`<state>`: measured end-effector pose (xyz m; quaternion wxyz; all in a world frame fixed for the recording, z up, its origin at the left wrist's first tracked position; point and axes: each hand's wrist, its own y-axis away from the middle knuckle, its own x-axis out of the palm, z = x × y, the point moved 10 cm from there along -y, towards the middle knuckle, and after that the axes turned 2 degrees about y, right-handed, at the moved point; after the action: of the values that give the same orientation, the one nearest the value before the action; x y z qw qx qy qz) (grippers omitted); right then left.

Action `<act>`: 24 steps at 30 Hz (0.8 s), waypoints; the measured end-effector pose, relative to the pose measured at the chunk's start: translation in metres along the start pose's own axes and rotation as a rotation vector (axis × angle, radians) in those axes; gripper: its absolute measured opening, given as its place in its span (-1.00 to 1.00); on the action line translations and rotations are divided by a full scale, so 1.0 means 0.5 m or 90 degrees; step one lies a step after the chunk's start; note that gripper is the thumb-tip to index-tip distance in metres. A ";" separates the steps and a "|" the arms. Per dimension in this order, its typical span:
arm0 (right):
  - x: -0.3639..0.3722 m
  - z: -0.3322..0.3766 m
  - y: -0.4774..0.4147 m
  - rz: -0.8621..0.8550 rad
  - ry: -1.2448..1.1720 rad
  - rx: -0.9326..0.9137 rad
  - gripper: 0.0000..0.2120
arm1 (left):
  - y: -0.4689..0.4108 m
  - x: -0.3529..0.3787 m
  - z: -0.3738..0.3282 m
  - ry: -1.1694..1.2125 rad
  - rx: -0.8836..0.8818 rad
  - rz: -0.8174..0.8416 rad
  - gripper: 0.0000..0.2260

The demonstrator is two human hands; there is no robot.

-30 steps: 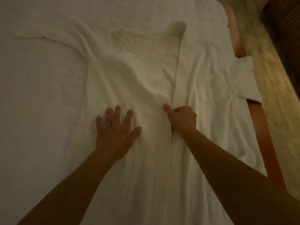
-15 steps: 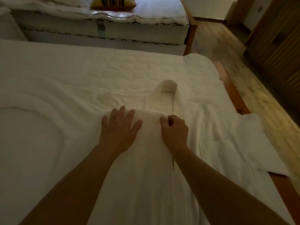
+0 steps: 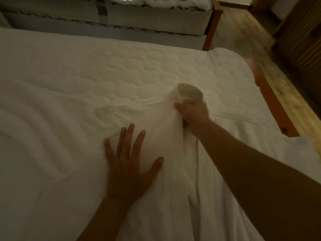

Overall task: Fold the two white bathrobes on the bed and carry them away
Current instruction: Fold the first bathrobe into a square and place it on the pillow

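Observation:
A white bathrobe lies spread lengthwise on the quilted white bed, its collar loop pointing to the far side. My right hand is closed on the robe's front edge just below the collar and lifts it into a small peak. My left hand lies flat with spread fingers on the robe's left panel, pressing it down. A sleeve of the robe stretches away to the left over the sheet. I see only one robe clearly.
A second bed with a wooden post stands close behind. The wooden bed frame rail runs along the right side, with patterned floor and a wooden cabinet beyond it.
My right hand slid up the front edge to the collar and closed on it, lifting it. My left hand went from beside the collar to lower on the left panel. The view tilted up.

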<state>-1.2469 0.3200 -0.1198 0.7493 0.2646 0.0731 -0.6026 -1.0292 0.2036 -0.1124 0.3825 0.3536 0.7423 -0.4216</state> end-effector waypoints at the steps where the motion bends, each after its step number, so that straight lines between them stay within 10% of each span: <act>1: -0.015 0.019 -0.013 -0.032 0.044 -0.036 -0.88 | -0.001 0.003 0.003 0.004 0.001 0.005 -0.29; 6: 0.014 0.014 -0.035 0.031 -0.051 0.075 -0.31 | -0.006 0.051 0.005 -0.080 0.012 0.146 -0.33; 11: -0.056 0.090 -0.118 -0.090 0.047 0.034 -0.62 | -0.007 0.074 0.011 -0.100 0.001 0.208 -0.31; 16: -0.027 0.096 -0.140 0.157 -0.101 0.125 -0.54 | -0.007 0.088 0.016 -0.090 -0.002 0.236 -0.27; 19: -0.138 0.115 -0.096 0.043 -0.190 -0.036 -0.63 | -0.006 0.100 0.020 -0.089 -0.017 0.260 -0.22; 24: -0.367 -0.016 0.150 -0.188 0.386 -0.214 -0.53 | -0.013 0.092 0.016 -0.102 -0.013 0.241 -0.19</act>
<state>-1.2231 0.4927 -0.0249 0.6314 0.2911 0.4267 -0.5784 -1.0535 0.2033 -0.1525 0.5165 0.4484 0.6340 -0.3610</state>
